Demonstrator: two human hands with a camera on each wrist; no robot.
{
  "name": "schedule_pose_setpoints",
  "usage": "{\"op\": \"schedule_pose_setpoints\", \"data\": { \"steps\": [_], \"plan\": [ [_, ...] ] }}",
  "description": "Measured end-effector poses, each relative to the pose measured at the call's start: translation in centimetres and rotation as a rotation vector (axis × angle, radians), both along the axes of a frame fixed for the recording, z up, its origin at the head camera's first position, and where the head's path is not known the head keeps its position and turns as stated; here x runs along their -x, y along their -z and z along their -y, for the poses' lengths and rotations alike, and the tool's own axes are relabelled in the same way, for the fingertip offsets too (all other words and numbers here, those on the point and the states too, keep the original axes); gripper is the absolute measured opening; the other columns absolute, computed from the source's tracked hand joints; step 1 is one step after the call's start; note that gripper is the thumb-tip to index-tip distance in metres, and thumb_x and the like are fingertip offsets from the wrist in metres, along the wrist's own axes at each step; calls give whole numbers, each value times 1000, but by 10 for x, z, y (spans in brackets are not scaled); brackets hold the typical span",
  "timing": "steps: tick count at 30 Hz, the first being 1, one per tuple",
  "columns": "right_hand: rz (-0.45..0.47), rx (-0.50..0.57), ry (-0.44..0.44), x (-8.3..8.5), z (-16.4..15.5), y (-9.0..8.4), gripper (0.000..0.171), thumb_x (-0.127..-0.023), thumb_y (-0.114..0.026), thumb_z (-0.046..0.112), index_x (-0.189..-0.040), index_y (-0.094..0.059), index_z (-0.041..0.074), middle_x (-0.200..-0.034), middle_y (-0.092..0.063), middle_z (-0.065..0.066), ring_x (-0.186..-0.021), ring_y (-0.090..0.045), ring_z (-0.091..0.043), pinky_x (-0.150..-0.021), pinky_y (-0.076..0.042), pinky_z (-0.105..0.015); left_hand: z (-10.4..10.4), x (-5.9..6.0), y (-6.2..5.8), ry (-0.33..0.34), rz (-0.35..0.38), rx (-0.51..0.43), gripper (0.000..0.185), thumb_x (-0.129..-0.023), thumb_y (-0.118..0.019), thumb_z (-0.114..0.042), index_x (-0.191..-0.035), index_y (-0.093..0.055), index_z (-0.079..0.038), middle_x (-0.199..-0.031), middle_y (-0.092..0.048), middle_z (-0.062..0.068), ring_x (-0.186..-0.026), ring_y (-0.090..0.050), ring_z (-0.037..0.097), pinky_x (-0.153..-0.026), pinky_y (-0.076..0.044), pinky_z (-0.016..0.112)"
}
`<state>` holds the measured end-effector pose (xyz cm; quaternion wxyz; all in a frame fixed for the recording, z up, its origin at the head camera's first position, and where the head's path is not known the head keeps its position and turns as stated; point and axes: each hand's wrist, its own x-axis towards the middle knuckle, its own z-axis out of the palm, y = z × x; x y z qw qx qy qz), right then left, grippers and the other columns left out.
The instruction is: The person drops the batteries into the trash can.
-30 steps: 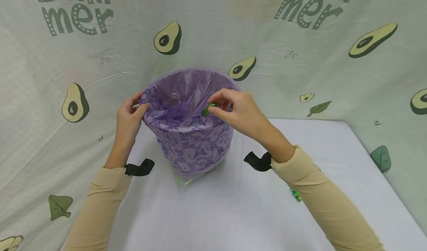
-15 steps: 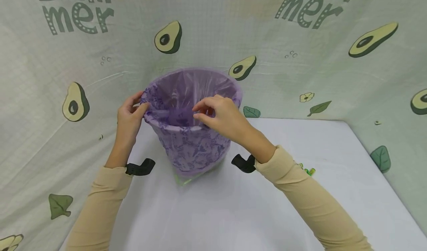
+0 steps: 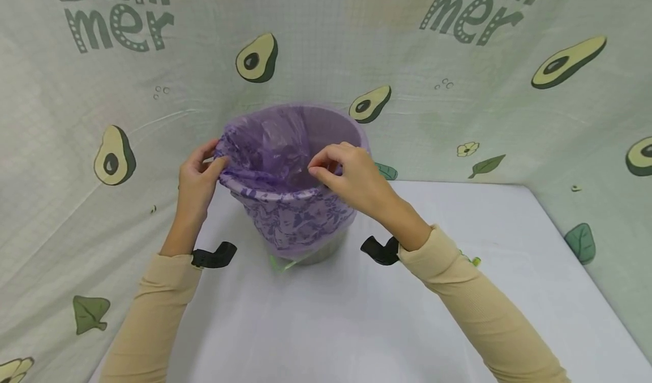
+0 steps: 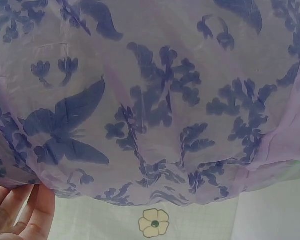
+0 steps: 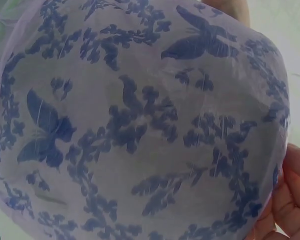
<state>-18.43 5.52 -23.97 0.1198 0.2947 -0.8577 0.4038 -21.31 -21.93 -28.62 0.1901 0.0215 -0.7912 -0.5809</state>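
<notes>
Head view, two hands, left hand (image 3: pixel 196 182), right hand (image 3: pixel 351 176), pinching one purple bag (image 3: pixel 292 219) rim.

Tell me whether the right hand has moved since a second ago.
Yes. The right hand has drawn slightly toward the person and down along the bin's near rim, judged against the avocado print on the backdrop. It now pinches the purple bag.

One bin (image 3: pixel 326 247) stands at the centre of the table, lined with one purple printed bag (image 3: pixel 295 219). Two hands work its rim: the left hand (image 3: pixel 196 182) at nine o'clock, the right hand (image 3: pixel 351 176) at three o'clock. Two black wrist mounts (image 3: pixel 214 255) show, one on each wrist. One small green item (image 3: pixel 475 261) lies at four o'clock from the bin. Six avocado prints (image 3: pixel 256 59) fully show on the backdrop.
</notes>
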Motion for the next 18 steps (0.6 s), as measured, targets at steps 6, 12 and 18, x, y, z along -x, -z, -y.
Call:
{"op": "schedule_pose_setpoints", "data": {
  "steps": [6,12,18],
  "plan": [
    [-14,27,35,0,-13,0,9,-88,-64,13,-91,-68,6,-82,-63,-4,-76,-52,-14,-67,-43,-27,0,1,1,-1,11,0,47,-89,-56,-23,-135,-50,-15,-114,-54,-8,-92,-54,-2,-72,-43,13],
    [-20,91,53,-1,-33,0,9,-87,-65,12,-91,-69,6,-83,-66,-5,-76,-55,-13,-73,-45,-29,0,1,1,-3,6,-4,47,-89,-57,-22,-135,-50,-14,-109,-53,-11,-91,-53,-2,-72,-43,13],
    [1,105,122,-3,-59,3,13,-89,-63,17,-94,-69,7,-86,-68,-6,-76,-56,-12,-76,-43,-29,-1,1,0,-3,11,-3,47,-88,-57,-22,-135,-50,-14,-108,-53,-12,-91,-53,-3,-73,-42,13]
  ]
}}
